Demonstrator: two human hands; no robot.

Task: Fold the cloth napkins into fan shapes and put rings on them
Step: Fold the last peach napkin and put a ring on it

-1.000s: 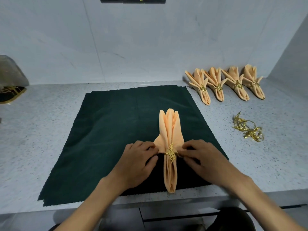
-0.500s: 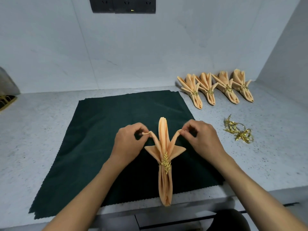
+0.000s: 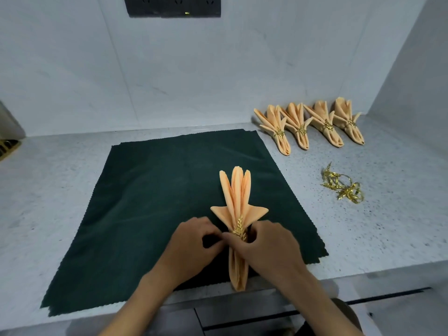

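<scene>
Peach napkin [image 3: 236, 202] pleated, fanned, gold ring [image 3: 238, 232] at waist. Left hand [image 3: 194, 246], right hand [image 3: 269, 248] fingers curled, pinching napkin. Four finished napkins [image 3: 308, 127] far right; loose rings [image 3: 341, 187], count unclear.

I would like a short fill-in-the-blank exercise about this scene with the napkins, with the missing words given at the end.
1. The peach napkin being shaped lies on a dark ____ cloth.
2. Near the wall, ____ finished napkins lie in a row.
3. The spare gold rings lie on the counter to the ____ of the cloth.
4. The left hand and right hand meet at the napkin's gold ____.

Missing words: green; four; right; ring
</scene>
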